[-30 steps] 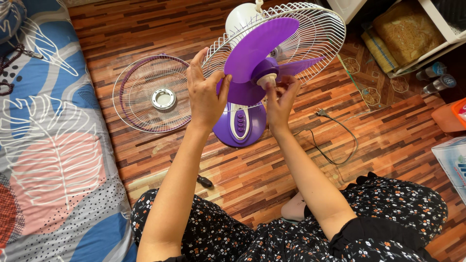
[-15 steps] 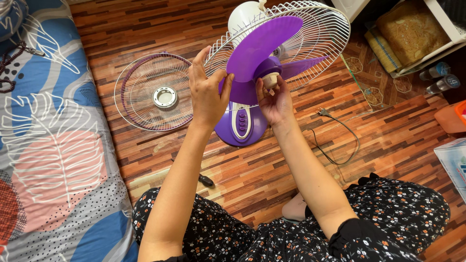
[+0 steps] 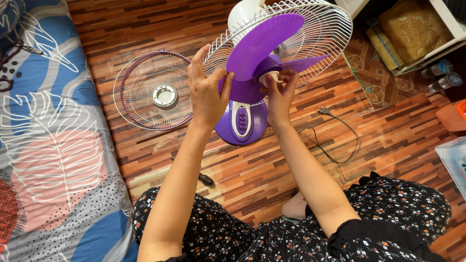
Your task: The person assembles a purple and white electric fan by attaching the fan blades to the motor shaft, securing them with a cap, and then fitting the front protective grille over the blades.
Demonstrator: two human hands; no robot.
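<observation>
Table fan, purple and white, standing on a wood-pattern floor in front of a seated person; purple base with a white control panel and a column of buttons; white rear guard mounted, white motor housing behind it.

Purple fan blade, three-lobed, seated on the hub within the rear guard; white blade cap at the hub centre.

Left hand: fingers closed on the lower lobe of the blade, thumb over its front face, index finger raised against the guard wires.

Right hand: fingertips pinched around the white cap, touching it from below and both sides.

Front guard, white wire with a purple rim and a silver centre ring, lying flat on the floor, left of the base, detached.

Power cord with plug, looped on the floor right of the base.

Dark-handled tool, small, on the floor near the left forearm; kind cannot be told.

Patterned mattress, blue, pink and white, along the left edge.
</observation>
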